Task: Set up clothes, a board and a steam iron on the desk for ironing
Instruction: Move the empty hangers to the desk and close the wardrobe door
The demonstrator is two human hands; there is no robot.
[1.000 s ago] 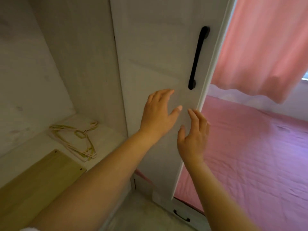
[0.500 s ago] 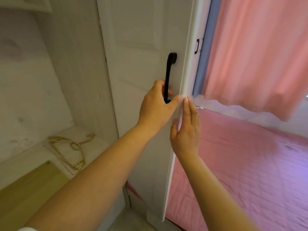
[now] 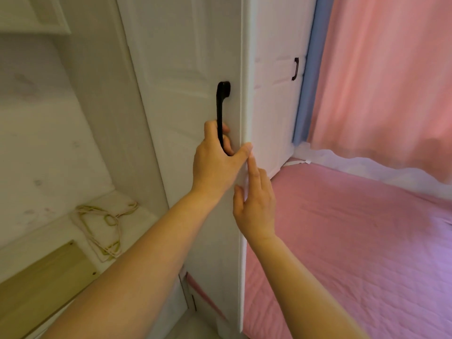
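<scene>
A white wardrobe door [image 3: 186,69] stands partly swung out, its edge facing me. My left hand [image 3: 217,162] grips the lower part of its black handle [image 3: 221,111], fingers curled behind the bar. My right hand [image 3: 255,206] touches the door's edge just below, fingers straight. A light wooden board [image 3: 41,282] lies on the floor of the open wardrobe compartment at the lower left. No clothes or steam iron are in view.
Several pale hangers [image 3: 102,228] lie on the compartment floor beside the board. A second wardrobe door with a black handle [image 3: 296,68] stands behind. A pink bed [image 3: 354,241] fills the right, under a pink curtain [image 3: 391,81].
My left hand went from flat on the door to gripping the handle. The door has swung, now nearly edge-on to me. My right hand stayed at the door's edge.
</scene>
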